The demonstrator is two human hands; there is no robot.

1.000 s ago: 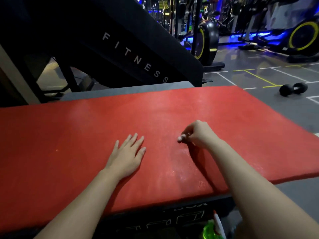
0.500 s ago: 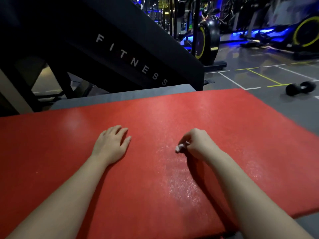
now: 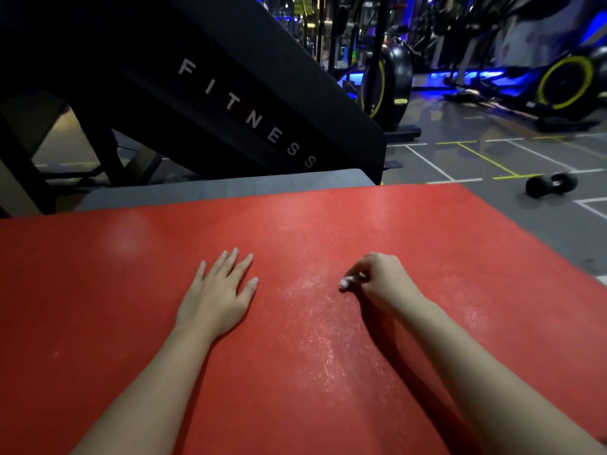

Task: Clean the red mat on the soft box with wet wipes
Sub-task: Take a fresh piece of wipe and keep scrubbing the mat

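Two bare hands are on the red mat (image 3: 131, 323), which fills the lower part of the view and lies flat. The left hand (image 3: 218, 293) rests palm down on the mat, fingers straight and slightly spread, holding nothing. The right hand (image 3: 382, 282) is curled, its fingers pinching a small white wad, the wet wipe (image 3: 346, 283), which is touching the mat surface. A glistening, speckled wet streak (image 3: 323, 339) runs down the mat between the two forearms, starting just beside the wipe. The soft box under the mat cannot be made out from this angle. Behind the mat's far edge sits a grey pad (image 3: 230, 187), and behind that a slanted black panel (image 3: 230, 93) lettered "FITNESS". A black dumbbell (image 3: 551, 184) lies on the grey floor (image 3: 492, 159) off the mat's far right corner. Exercise bikes (image 3: 387, 83) stand in the blue-lit background.
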